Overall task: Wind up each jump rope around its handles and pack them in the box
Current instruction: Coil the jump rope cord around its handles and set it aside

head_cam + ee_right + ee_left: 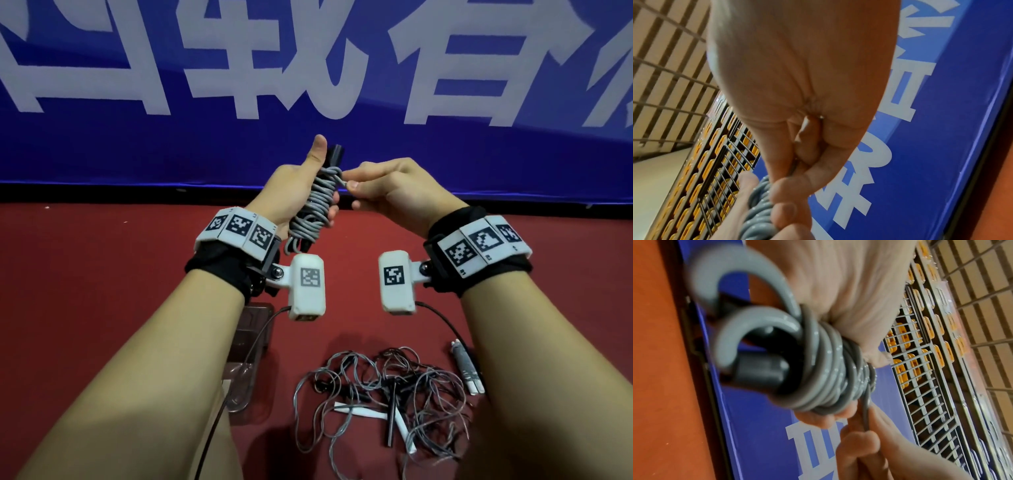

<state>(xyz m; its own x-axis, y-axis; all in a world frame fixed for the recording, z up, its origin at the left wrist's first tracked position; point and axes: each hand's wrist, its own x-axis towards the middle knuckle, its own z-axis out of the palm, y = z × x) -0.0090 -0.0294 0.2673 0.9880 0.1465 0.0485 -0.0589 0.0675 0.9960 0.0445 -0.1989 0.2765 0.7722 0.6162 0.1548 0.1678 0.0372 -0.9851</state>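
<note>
Head view: my left hand (291, 192) grips the wound rope bundle (317, 205); my right hand (394, 192) pinches its springy, slippery tail beside the bundle.

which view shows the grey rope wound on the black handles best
The left wrist view: the grey rope coil around the black handles fills the frame, every turn distinct. The head view shows the whole coil smaller, in the left hand. The right wrist view catches only a few turns.

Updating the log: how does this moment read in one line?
left hand: grips wound rope bundle | right hand: pinches rope end | loose ropes: floor
</note>
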